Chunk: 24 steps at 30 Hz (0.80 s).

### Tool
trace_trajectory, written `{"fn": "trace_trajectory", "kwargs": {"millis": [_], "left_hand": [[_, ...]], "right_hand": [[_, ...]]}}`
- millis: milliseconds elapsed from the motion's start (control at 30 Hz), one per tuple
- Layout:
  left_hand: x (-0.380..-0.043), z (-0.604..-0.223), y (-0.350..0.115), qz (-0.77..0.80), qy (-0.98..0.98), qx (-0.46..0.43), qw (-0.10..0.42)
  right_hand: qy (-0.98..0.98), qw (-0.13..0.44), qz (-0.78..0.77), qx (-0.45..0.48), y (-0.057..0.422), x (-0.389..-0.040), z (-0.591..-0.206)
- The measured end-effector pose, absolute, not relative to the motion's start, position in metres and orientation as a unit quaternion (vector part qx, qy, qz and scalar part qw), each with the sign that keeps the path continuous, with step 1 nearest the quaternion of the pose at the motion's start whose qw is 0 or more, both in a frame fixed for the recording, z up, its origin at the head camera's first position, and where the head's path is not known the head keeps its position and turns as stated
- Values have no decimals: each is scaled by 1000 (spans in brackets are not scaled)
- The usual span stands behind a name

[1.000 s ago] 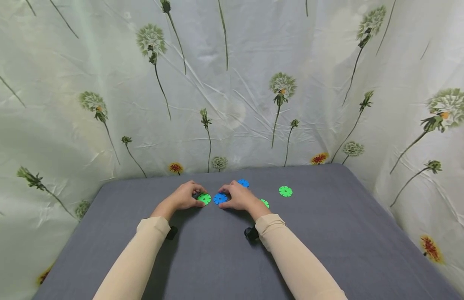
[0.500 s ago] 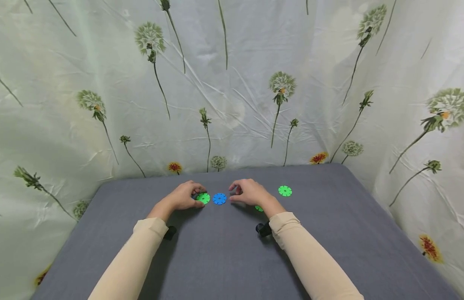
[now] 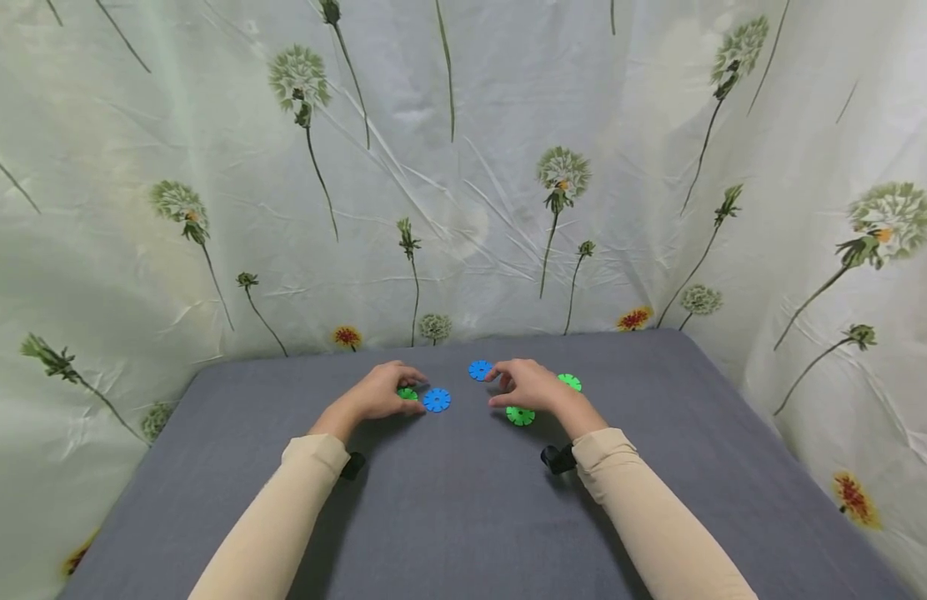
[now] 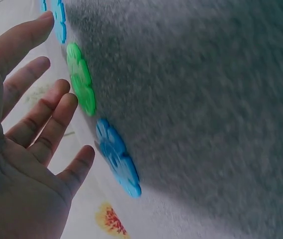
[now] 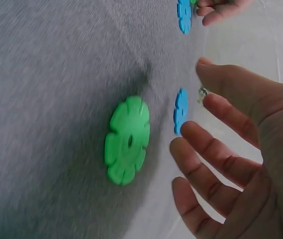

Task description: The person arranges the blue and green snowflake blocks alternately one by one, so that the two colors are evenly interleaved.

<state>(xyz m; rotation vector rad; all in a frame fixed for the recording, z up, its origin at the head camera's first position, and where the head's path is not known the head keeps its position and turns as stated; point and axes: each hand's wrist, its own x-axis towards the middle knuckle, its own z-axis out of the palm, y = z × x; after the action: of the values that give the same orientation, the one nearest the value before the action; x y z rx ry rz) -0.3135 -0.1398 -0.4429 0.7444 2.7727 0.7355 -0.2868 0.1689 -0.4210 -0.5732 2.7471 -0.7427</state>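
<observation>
My left hand (image 3: 377, 393), fingers spread and holding nothing, hovers close over a green notched plastic disc (image 3: 408, 394), partly hidden behind it in the head view. Just right of its fingertips lies a blue notched disc (image 3: 437, 400). The left wrist view shows another blue disc (image 4: 116, 157) beside the green one; my hand covers it in the head view. My right hand (image 3: 534, 387) has loosely bent fingers with nothing between them. A second green disc (image 5: 116, 149) lies below it, and a blue disc (image 3: 478, 371) sits beyond its fingertips.
Another green disc (image 3: 569, 382) lies behind my right hand, partly covered. All the discs are on the grey cloth-covered table (image 3: 463, 517). A pale curtain (image 3: 463, 192) printed with dandelions hangs along the table's back edge and sides.
My right hand has let go of the blue disc in the middle and moved right. My left hand has shifted slightly right, its fingers now covering more of the green disc.
</observation>
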Motion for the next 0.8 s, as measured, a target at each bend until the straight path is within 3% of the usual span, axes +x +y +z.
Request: {"fn": "trace_trajectory", "kwargs": {"millis": [400,800], "left_hand": [[-316,-450,-124,252,931,246,91],[-318,-454,-115,257,931,241,98]], "right_hand": [[939,135,-251,-193,198,-273,-432],[932,99,-284,-203,208,-267,-443]]}}
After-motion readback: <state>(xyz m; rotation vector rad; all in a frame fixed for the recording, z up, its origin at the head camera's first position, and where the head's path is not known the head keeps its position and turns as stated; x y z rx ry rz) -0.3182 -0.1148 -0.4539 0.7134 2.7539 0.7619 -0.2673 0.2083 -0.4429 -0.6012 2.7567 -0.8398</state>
